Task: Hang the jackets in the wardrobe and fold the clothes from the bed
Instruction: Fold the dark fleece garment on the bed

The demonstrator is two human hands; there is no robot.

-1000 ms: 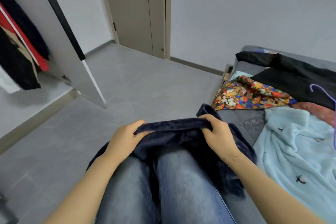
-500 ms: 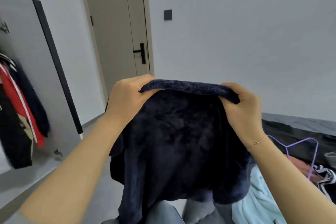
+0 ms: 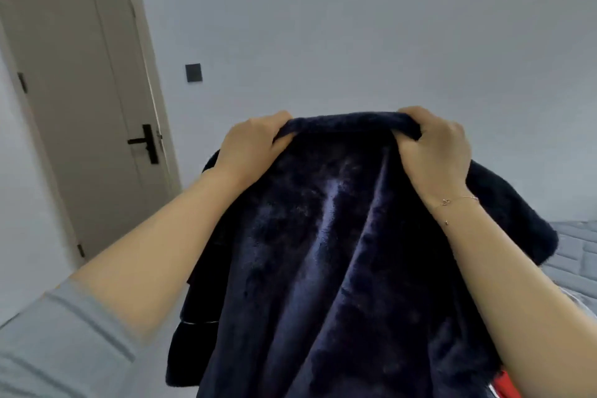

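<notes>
Garment: a dark navy fleece garment [image 3: 326, 236], plush and fuzzy, held up in the air in front of the person – it fills most of the lower middle of the view and hangs down past the bottom edge.
Left hand: the left hand [image 3: 250, 142] grips the top edge at the left corner, fingers curled over the fabric and bunching it.
Right hand: the right hand [image 3: 434, 147] does the same at the right corner, fingers wrapped tight round the folded top edge. There's a thin bracelet [image 3: 455, 202] on that wrist.
Top edge: pulled fairly taut between the two hands, roughly level.
Left arm: bare forearm with a grey sleeve [image 3: 55, 339] pushed up near the elbow.
Bed: only a grey strip of the bed [image 3: 575, 245] shows at the right, behind the fleece – plus a scrap of something red [image 3: 505, 386] at the bottom right, can't tell what it is.
Background: a plain pale wall, a beige door [image 3: 84, 100] on the left with a black handle [image 3: 145, 142], and a dark wall switch [image 3: 193, 72] just right of the door frame.
</notes>
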